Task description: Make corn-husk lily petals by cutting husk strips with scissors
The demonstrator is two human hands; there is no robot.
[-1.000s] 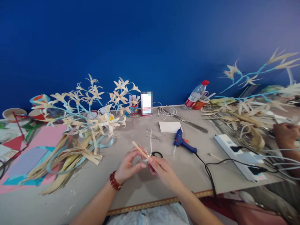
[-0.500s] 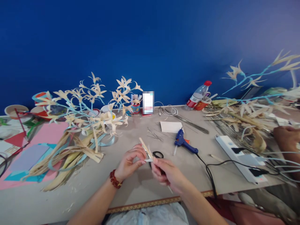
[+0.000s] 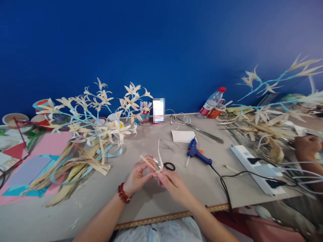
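Observation:
Between my hands is a pale strip of dried corn husk [image 3: 159, 157], with one narrow length rising upright and another slanting up to the left. The fingers of my left hand [image 3: 139, 174], which wears a red bead bracelet on the wrist, pinch the strip. My right hand [image 3: 172, 183] closes on its lower end, and the fingertips of both hands nearly meet. Just behind them are scissors [image 3: 169, 166], with one black handle ring and part of the silver blades showing. My fingers hide the rest, so I cannot tell whether my right hand also touches the scissors.
A blue glue gun [image 3: 198, 153] lies right of my hands, near a white power strip [image 3: 256, 171] with cords. Husk flowers [image 3: 101, 101] on blue stems and loose husks [image 3: 75, 168] spread leftward. A water bottle [image 3: 212, 102] stands behind. Another person's hand [image 3: 306, 148] is at far right.
My right hand has turned and now pinches the strip by my left fingertips. One narrow length stands upright, while the other leans left. The view has shifted slightly.

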